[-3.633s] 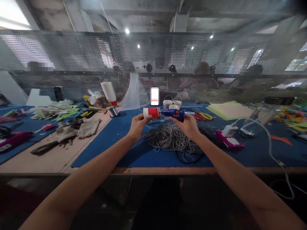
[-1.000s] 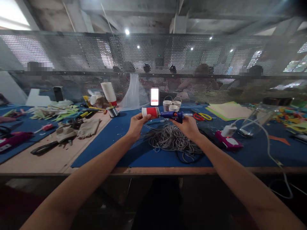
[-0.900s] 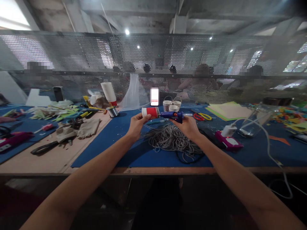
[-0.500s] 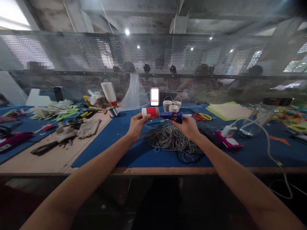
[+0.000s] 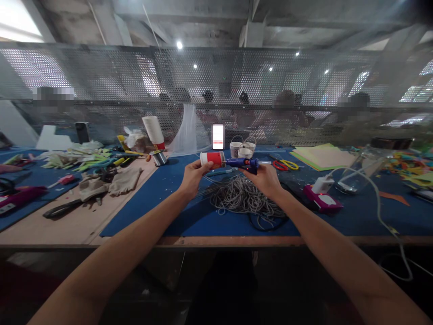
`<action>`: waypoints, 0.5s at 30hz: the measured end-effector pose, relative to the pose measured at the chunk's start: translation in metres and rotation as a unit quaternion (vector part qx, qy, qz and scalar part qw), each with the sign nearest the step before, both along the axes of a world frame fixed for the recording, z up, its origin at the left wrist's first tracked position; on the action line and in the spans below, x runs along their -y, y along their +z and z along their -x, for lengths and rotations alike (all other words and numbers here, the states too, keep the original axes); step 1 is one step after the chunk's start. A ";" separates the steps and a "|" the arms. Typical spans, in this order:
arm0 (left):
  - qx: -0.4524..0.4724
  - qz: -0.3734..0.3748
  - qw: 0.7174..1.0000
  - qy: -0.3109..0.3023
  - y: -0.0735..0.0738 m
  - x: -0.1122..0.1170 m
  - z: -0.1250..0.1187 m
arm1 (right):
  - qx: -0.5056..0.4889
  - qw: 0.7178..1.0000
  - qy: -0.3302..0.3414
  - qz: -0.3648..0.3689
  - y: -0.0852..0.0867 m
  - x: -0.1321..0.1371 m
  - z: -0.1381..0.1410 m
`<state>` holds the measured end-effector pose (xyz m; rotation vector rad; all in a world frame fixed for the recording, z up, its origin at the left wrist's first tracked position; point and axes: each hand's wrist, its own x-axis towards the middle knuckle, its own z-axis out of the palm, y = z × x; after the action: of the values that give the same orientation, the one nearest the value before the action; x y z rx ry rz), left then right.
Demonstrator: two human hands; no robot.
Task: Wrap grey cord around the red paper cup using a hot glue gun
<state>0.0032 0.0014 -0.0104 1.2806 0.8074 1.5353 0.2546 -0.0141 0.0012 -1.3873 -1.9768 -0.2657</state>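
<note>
Tilted on its side, a red and white paper cup (image 5: pixel 214 158) is held in my left hand (image 5: pixel 193 177), thumb along its near side. My right hand (image 5: pixel 264 179) is closed around a blue hot glue gun (image 5: pixel 242 164), with a clear glue stick (image 5: pixel 264 162) showing at its rear. The gun's nozzle points left and is at the cup's right end; whether it touches cannot be made out. Beneath both hands lies a tangled heap of grey cord (image 5: pixel 245 198). Behind the gun stand several small white cups with handles (image 5: pixel 244 149).
Red and yellow scissors (image 5: pixel 286 165) and a magenta power socket (image 5: pixel 323 198) with a white charger (image 5: pixel 323 184) lie right. Paper sheets (image 5: pixel 323 155) and a glass jar (image 5: pixel 360 169) stand beyond. Left are stacked cups (image 5: pixel 153 130), a wire spool (image 5: pixel 158 158) and work gloves (image 5: pixel 125 182).
Hardly anything differs. Both hands keep the paper cup and the glue gun in nearly the same place.
</note>
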 end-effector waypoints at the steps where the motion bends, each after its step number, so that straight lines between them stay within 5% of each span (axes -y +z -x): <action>1: -0.003 -0.002 1.000 0.001 -0.001 -0.001 0.000 | 0.000 1.000 -0.002 0.000 0.000 0.000 0.000; 15: -0.021 -0.002 1.000 -0.008 0.000 0.002 -0.001 | -0.014 1.000 -0.014 -0.009 -0.001 -0.002 -0.002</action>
<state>0.0045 -0.0006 -0.0108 1.3230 0.8201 1.5019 0.2564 -0.0121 0.0005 -1.4001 -1.9294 -0.2757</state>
